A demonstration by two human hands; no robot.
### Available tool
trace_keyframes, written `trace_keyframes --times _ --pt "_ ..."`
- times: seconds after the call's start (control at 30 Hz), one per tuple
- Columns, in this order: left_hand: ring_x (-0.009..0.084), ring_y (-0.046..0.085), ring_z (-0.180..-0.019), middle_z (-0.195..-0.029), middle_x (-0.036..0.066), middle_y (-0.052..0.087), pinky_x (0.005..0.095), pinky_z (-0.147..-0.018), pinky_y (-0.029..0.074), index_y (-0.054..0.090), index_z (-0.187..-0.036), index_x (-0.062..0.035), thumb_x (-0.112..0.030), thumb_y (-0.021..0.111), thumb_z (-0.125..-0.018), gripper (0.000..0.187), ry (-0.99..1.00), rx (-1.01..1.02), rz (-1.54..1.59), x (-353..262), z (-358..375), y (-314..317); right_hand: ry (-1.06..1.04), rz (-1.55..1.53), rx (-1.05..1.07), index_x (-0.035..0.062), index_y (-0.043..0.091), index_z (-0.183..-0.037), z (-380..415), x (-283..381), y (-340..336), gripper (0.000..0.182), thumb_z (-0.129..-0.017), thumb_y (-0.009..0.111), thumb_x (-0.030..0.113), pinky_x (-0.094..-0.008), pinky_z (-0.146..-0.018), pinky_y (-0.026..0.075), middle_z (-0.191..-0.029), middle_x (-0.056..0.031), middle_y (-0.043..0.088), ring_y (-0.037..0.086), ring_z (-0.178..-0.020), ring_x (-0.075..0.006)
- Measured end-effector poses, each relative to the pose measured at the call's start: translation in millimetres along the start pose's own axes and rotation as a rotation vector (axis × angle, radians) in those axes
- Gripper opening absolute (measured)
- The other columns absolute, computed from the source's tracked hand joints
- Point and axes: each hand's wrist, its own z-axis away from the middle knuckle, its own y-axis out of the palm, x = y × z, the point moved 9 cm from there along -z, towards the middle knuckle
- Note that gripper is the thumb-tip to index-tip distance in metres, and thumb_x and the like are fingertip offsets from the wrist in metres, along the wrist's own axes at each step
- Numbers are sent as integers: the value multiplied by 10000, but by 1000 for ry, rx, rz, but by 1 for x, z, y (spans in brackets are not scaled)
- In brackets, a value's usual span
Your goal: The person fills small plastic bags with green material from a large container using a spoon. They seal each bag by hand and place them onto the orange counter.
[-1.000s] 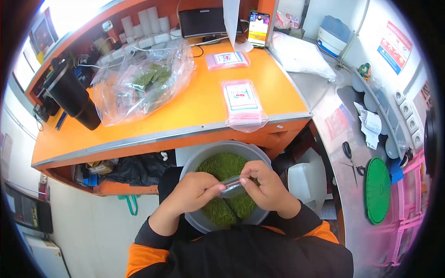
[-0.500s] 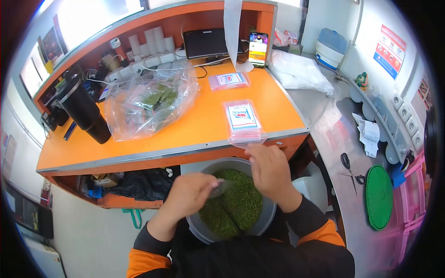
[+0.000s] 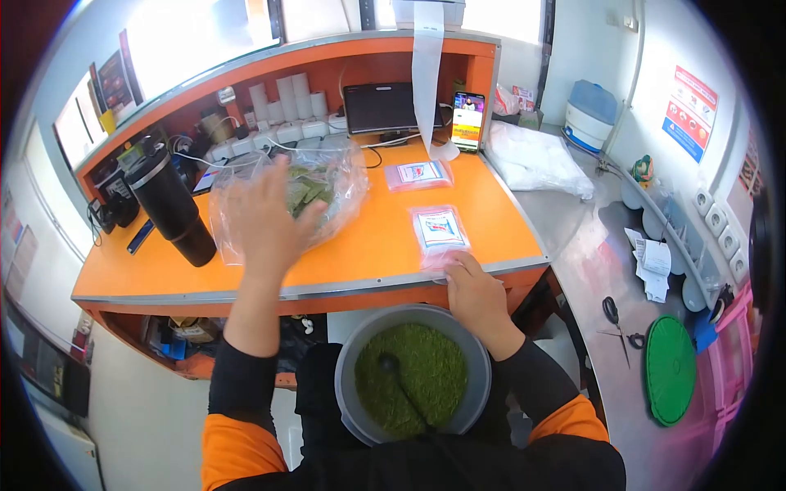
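My left hand (image 3: 270, 217) is raised over the near side of a large clear plastic bag (image 3: 348, 192), its fingers spread and slightly blurred, with nothing seen in it. Inside that bag lie small packets of green chopped leaf (image 3: 309, 195). My right hand (image 3: 475, 299) is at the desk's front edge, its thumb and fingers pinching the near end of a stack of printed small plastic bags (image 3: 440, 229). Below my hands, between my legs, stands a grey bucket (image 3: 348, 368) of green chopped leaf (image 3: 430, 360). A black spoon (image 3: 390, 363) rests in it, handle toward me.
A second stack of printed bags (image 3: 418, 173) lies farther back on the orange desk (image 3: 344, 263). A black tumbler (image 3: 172, 204) stands left, and a phone (image 3: 467, 121) leans at the back. On the metal counter to the right are scissors (image 3: 611, 311) and a green lid (image 3: 670, 371).
My left hand has gone from above the bucket, where it held a small packet, up to the large bag. My right hand has come onto the front bag stack. The spoon head now shows.
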Motion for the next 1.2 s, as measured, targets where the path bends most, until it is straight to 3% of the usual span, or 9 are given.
trace_keyframes --times 0.07,0.37,0.63,0.73,0.87,0.93,1.07,1.1,1.2 --pt "374 495 -1074 -1171 183 523 457 -918 391 494 -1232 -62 -322 738 -684 654 28 184 250 -31 16 20 -16 -5 -10 53 578 -956 -1 2 0 172 -796 522 80 -381 -558 492 -918 -75 550 606 -662 -274" --pt "349 481 -1095 -1185 158 512 425 -922 398 583 -1131 -83 -306 741 -714 499 119 415 661 -126 79 22 -1 28 16 55 551 -857 3 2 -2 102 -761 582 71 -377 -551 479 -892 -88 547 591 -664 -287" --pt "328 473 -1126 -1220 148 505 427 -944 385 575 -1152 -89 -296 738 -712 513 139 528 769 -136 100 31 27 -142 41 39 515 -724 10 9 -10 129 -697 641 42 -353 -567 477 -839 -107 597 597 -667 -284" --pt "322 455 -1171 -1281 132 483 466 -974 361 530 -1209 -106 -302 731 -707 575 178 598 628 -136 109 48 100 -377 177 59 529 -791 6 12 -16 133 -724 639 92 -367 -537 455 -719 -107 565 591 -662 -313" --pt "327 411 -1232 -1351 119 438 521 -1014 308 460 -1283 -128 -327 737 -687 687 187 677 489 -132 116 60 200 -544 142 72 555 -829 17 14 -36 113 -745 629 87 -369 -559 460 -729 -111 595 599 -676 -308" --pt "333 433 -1203 -1303 115 478 499 -1004 328 491 -1251 -127 -326 741 -677 657 149 626 580 -128 111 50 158 -592 101 72 565 -836 27 33 -60 94 -757 616 77 -370 -571 464 -760 -115 610 603 -677 -306" --pt "336 500 -1111 -1143 108 580 449 -936 407 578 -1130 -120 -282 745 -651 533 256 630 841 -141 107 9 -24 -465 398 63 509 -934 50 68 -41 153 -788 555 61 -422 -592 462 -794 -151 622 601 -695 -354" --pt "317 568 -963 -936 104 631 405 -819 472 639 -978 -106 -275 708 -658 369 296 656 875 -150 115 6 -2 -451 516 63 488 -961 59 70 -28 171 -798 540 66 -436 -596 460 -797 -161 620 598 -701 -368" --pt "307 586 -799 -785 109 625 389 -722 480 669 -872 -68 -236 693 -651 278 161 1040 786 -153 142 17 39 -411 716 67 415 -1005 78 71 -3 189 -841 494 115 -483 -598 439 -768 -184 608 586 -707 -412"
